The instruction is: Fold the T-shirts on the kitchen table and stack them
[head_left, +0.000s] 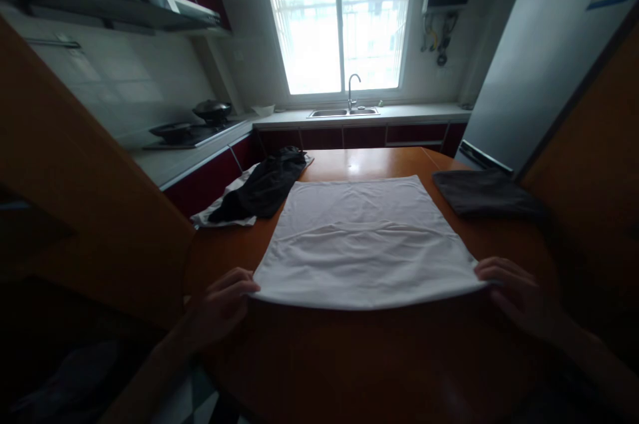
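A white shirt (359, 264) lies spread on the wooden table (359, 364), its upper part folded over so that a curved neckline edge runs across its middle. At the near left corner, my left hand (224, 301) pinches the cloth between thumb and fingers. My right hand (514, 291) grips the near right corner in the same way. Between both hands the near edge is stretched fairly straight, sagging a little at the middle.
Dark and white clothes (269, 184) lie in a loose pile at the table's left. A folded dark grey garment (486, 193) rests at the right. Beyond stand a counter with a sink (344, 112), a stove with pans (212, 111) and a fridge (539, 58).
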A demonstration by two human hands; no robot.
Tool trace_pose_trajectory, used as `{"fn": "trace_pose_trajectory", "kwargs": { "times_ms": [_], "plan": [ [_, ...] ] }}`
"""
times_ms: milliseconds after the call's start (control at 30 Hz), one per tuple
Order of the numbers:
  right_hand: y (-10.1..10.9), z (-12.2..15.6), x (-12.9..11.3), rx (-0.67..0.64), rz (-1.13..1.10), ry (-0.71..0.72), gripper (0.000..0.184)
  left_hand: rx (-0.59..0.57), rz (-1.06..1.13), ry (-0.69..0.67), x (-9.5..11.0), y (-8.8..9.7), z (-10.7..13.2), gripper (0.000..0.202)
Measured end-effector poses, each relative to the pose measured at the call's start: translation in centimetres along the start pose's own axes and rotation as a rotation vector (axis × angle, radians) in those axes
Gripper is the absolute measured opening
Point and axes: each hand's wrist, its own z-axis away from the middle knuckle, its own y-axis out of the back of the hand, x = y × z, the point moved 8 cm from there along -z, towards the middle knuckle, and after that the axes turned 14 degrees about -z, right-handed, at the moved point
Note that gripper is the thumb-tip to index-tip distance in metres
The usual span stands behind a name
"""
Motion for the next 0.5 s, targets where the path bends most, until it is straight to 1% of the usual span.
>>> {"fn": "trace_pose_trajectory", "kwargs": {
  "times_ms": [67,133,267,333,400,433,467,500],
  "plan": [
    [0.6,0.7,-0.9,0.022,-0.107,-0.039,0.014,0.008,0.093,0.053,0.2,0.8,0.9,0.024],
    [1.4,1.1,-1.9,0.037,-0.203,-0.082,0.013,-0.001,0.182,0.076,0.6,1.7,1.3,0.023],
    [3.2,1.0,-4.6,0.076,-0.353,-0.151,0.018,-0.035,0.314,0.075,1.7,4.2,1.4,0.024],
    [4.2,0.4,-6.1,0.124,-0.417,-0.177,0.022,-0.035,0.371,0.081,2.1,5.6,1.2,0.023],
    [5.2,-0.4,-7.3,0.208,-0.484,-0.194,0.023,0.003,0.430,0.106,2.1,6.9,1.0,0.021],
    [5.8,-0.9,-7.6,0.259,-0.507,-0.200,0.020,0.046,0.458,0.135,1.7,7.6,0.8,0.020],
    [6.3,-1.4,-7.7,0.301,-0.495,-0.206,0.017,0.096,0.483,0.177,1.1,8.1,0.6,0.020],
    [6.6,-2.0,-7.8,0.296,-0.393,-0.202,0.019,0.150,0.506,0.227,0.3,8.4,0.4,0.019]
  ]
}}
